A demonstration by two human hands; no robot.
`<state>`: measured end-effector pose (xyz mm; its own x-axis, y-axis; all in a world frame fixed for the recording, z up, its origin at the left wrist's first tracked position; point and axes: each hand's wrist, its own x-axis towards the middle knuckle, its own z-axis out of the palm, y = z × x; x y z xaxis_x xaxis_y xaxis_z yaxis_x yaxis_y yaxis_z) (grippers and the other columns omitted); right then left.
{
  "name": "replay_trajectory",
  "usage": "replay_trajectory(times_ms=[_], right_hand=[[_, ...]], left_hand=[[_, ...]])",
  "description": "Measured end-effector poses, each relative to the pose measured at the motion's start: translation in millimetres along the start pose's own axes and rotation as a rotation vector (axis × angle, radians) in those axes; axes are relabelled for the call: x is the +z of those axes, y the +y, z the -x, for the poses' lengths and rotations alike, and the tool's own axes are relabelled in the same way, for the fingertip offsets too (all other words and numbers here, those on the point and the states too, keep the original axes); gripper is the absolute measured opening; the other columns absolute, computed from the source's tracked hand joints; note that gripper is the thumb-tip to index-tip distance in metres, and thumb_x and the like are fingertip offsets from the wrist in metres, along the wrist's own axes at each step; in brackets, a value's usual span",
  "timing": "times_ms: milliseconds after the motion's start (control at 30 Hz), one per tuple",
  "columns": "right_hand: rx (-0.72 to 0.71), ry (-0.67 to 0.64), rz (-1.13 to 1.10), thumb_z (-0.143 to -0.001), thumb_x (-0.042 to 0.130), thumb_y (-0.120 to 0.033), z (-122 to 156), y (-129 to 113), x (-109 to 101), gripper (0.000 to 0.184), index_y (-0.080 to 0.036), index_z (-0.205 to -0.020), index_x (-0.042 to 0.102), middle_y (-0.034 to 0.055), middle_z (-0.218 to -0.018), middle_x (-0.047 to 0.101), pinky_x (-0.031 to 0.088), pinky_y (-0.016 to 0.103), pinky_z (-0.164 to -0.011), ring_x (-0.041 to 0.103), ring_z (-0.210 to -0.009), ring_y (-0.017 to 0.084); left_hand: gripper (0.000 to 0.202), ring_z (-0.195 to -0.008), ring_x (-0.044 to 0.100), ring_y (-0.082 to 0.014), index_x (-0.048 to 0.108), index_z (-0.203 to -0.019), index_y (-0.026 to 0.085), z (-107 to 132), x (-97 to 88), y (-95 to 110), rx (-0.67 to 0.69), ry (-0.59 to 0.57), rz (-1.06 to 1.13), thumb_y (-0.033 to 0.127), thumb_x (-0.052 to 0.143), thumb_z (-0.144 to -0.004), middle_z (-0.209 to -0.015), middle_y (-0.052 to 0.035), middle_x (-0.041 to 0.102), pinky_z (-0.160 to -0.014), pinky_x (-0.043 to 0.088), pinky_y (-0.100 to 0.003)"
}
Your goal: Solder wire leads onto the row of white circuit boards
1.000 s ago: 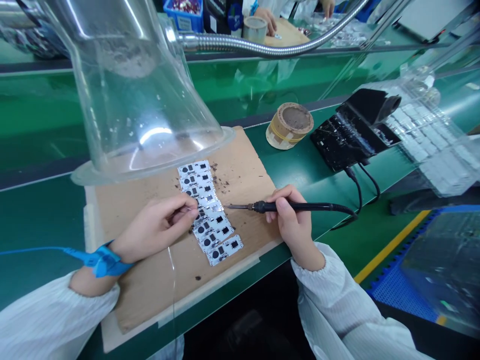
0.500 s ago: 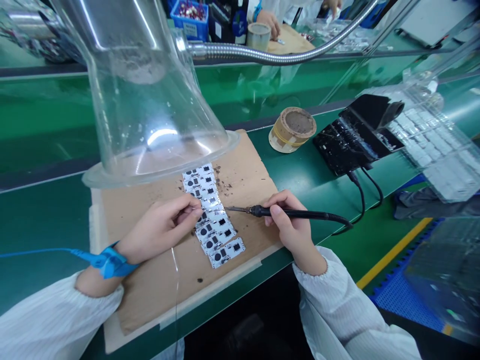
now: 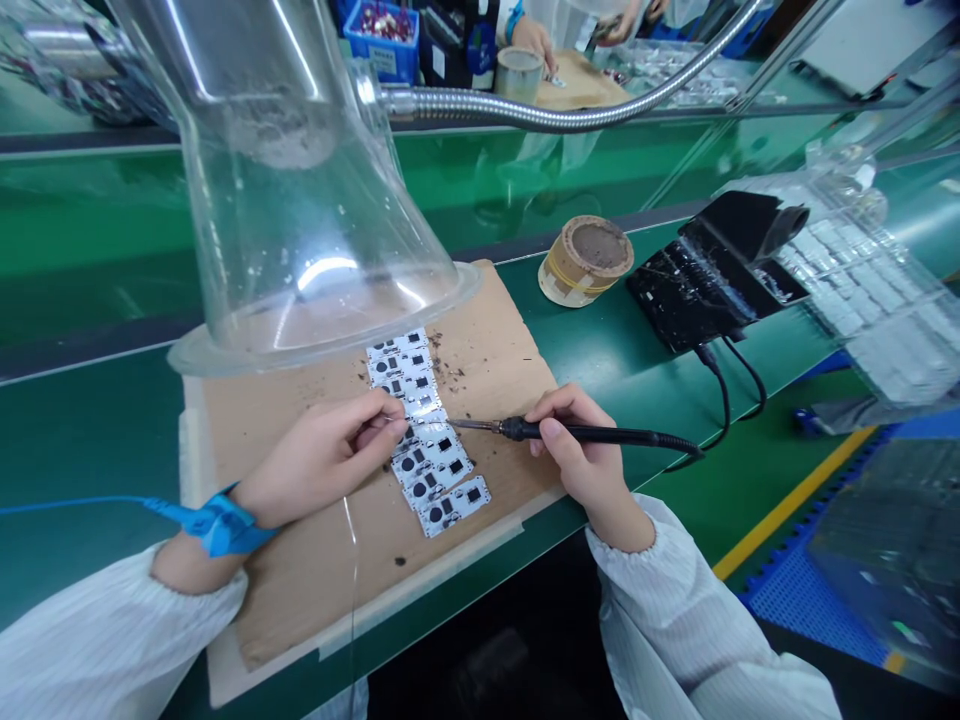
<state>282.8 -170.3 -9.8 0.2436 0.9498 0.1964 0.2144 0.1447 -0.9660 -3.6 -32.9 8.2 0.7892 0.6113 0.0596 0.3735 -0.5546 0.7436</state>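
Head view, cardboard (image 3: 495, 340) on green bench (image 3: 90, 480); left fingers (image 3: 367, 420) pinched at circuit boards (image 3: 435, 465), right fingers (image 3: 559, 410) gripping soldering iron (image 3: 592, 432)

**Soldering iron hovering beside a strip of white circuit boards (image 3: 431, 470)**

The right hand (image 3: 585, 440) is gripping a black soldering iron (image 3: 570, 431) like a pen, its tip just beside the strip. The left hand (image 3: 319, 460) is pinching something too thin to make out, its fingertips (image 3: 384, 428) resting at the strip's edge and a blue wrist strap (image 3: 225, 525) circling that wrist. The strip is lying on a speckled cardboard sheet (image 3: 300, 590) on the green table (image 3: 97, 480), beneath a clear fume hood (image 3: 322, 345). A taped round pot (image 3: 585, 260) and a black stand (image 3: 697, 290) are sitting to the right, while a co-worker's hand (image 3: 532, 40) is working farther along.
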Motion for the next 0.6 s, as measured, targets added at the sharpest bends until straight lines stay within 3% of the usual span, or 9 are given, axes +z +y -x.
replay_trajectory(times_ms=[600], right_hand=[[0.004, -0.002, 0.046, -0.105, 0.068, -0.051, -1.4, -0.5, 0.1, 0.028, -0.024, -0.097, 0.071, -0.0009, -0.071, 0.063, 0.046, 0.031, -0.057, 0.058, -0.058, 0.016]], left_hand=[[0.027, -0.058, 0.053, -0.0117, 0.065, -0.098, 0.021, -0.9, 1.3, 1.7, -0.002, -0.007, -0.017, 0.037, 0.051, -0.113, -0.072, 0.0034, 0.062, -0.054, 0.040, -0.025]])
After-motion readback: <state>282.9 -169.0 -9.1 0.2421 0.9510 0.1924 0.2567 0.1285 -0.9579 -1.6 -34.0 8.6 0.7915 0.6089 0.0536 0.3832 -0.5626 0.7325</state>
